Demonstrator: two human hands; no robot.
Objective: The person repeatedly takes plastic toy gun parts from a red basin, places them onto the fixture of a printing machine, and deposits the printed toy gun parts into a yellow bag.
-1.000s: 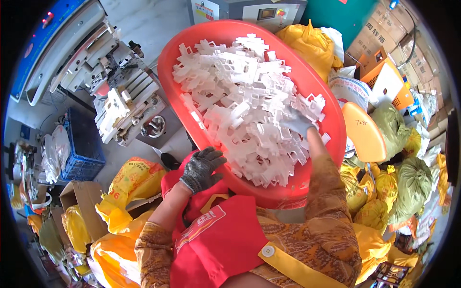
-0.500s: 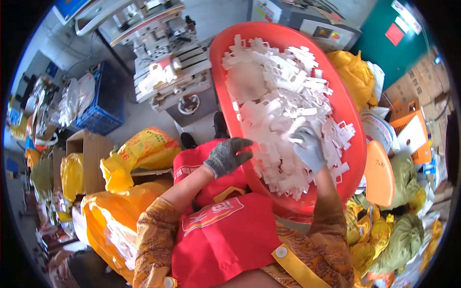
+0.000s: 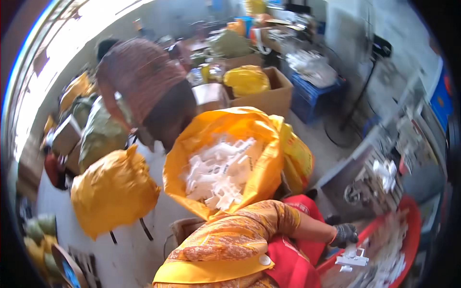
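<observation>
My left hand, in a dark grey knitted glove, is at the lower right with its fingers closed. White plastic pieces hang from its fingertips at the near rim of the red tub. Inside the tub, a heap of similar white parts is smeared by motion. My right hand is out of view. Beyond my left arm stands an open orange bag, holding many white plastic parts, some with dark print.
Another person bends over beside a green sack at the back left. A tied orange bag is on the floor. Behind are a cardboard box and a blue crate. A machine stands at the right.
My view has swung left, bringing the open orange bag to the middle and the tub to the lower right. My left hand now has white pieces in it; my right hand has left the view.
</observation>
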